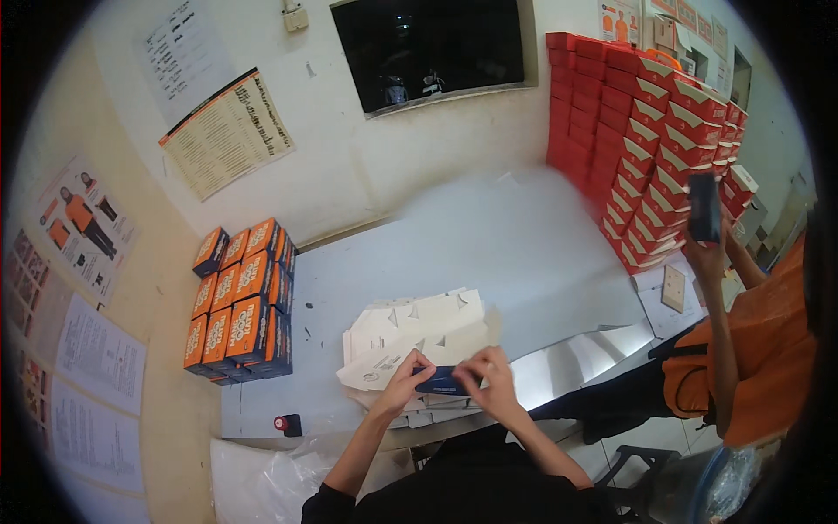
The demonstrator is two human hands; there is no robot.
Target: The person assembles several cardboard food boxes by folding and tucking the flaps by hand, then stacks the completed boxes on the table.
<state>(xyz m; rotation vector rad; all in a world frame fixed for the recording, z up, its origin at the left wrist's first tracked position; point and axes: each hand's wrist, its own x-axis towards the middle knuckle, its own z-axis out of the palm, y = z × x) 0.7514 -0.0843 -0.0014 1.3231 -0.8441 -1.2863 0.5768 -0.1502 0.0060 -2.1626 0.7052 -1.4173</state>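
Note:
My left hand (404, 382) pinches the left end of a dark blue folded carton piece (443, 384) with small white print. At its right end, the slightly blurred fingers of my right hand (491, 382) are bent against the same piece. Both hands are over a loose pile of flat white cardboard blanks (415, 327) with cut slots and folded flaps. Whether the blue piece is one panel or part of a small box, I cannot tell.
Small orange and dark blue boxes (249, 306) are stacked at the table's left. A tall wall of red and white boxes (646, 148) rises at the back right. Nearby, a person in an orange shirt (742, 349) holds a dark phone-like object (704, 208). A self-inking stamp (288, 425) stands front left.

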